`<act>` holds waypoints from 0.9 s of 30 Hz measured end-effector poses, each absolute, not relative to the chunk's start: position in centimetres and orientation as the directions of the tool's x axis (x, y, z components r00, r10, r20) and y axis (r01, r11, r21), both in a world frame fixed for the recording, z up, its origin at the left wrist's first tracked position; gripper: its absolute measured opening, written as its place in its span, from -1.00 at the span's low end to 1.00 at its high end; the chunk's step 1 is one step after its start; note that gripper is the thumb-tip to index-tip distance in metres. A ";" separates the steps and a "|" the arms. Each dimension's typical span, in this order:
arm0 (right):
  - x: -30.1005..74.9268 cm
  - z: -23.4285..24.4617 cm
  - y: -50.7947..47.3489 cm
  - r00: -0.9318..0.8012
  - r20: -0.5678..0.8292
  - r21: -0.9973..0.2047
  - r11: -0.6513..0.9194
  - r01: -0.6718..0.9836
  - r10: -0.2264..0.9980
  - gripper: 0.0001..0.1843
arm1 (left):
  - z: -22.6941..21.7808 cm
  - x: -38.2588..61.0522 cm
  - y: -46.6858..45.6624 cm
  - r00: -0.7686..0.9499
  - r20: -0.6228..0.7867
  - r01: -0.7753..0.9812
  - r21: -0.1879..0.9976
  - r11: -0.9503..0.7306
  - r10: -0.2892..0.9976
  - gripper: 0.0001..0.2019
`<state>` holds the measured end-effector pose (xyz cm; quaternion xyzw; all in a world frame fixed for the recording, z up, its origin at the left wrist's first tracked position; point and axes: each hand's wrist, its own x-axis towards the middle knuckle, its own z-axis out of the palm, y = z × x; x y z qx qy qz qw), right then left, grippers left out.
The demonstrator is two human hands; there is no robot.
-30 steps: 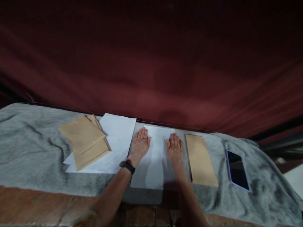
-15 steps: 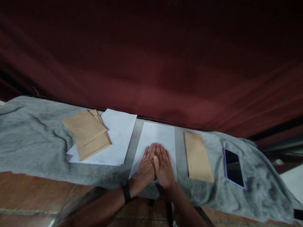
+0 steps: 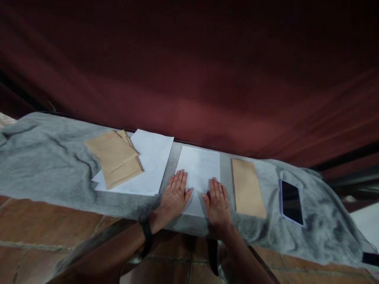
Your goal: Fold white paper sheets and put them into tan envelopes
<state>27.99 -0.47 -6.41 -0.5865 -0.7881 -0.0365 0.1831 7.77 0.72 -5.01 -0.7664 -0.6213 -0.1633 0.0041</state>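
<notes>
A white sheet of paper [image 3: 200, 169] lies on a grey cloth-covered table [image 3: 44, 165] in front of me. My left hand [image 3: 174, 195] rests flat on the sheet's near left corner, fingers stretched out; a black band circles that wrist. My right hand [image 3: 218, 201] lies flat on the sheet's near right corner, fingers also extended. Both palms press down and neither holds anything. A brown envelope [image 3: 248, 187] lies just right of the sheet, close to my right hand.
To the left, two or three brown envelopes [image 3: 114, 157] sit stacked on more white sheets [image 3: 151, 165]. A phone [image 3: 291, 202] with a dark screen lies at the right. A dark red curtain [image 3: 189, 79] hangs behind the table. Tiled floor shows below the near edge.
My hands went from apart at the sheet's far part, to together at its near middle, and now apart again at the near corners. The view has pulled back slightly.
</notes>
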 end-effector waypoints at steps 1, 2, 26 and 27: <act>28.3 -6.4 -0.6 -0.243 0.334 -0.153 0.306 0.940 0.911 -0.31 | -5.0 7.5 0.6 0.170 0.253 0.954 0.199 -0.224 0.952 -0.34; 28.5 -6.5 -0.7 -0.240 0.337 -0.149 0.303 0.941 0.910 -0.31 | -5.0 7.2 0.5 0.166 0.251 0.955 0.200 -0.219 0.954 -0.33; 27.7 -4.9 -2.0 -0.385 0.199 -0.165 0.418 0.893 0.901 -0.45 | -3.4 6.4 -2.4 0.576 0.134 0.765 0.261 -0.589 0.806 -0.41; 28.3 -4.7 -1.6 -0.372 0.198 -0.185 0.407 0.895 0.907 -0.46 | -3.1 6.1 -2.3 0.587 0.115 0.759 0.266 -0.594 0.801 -0.42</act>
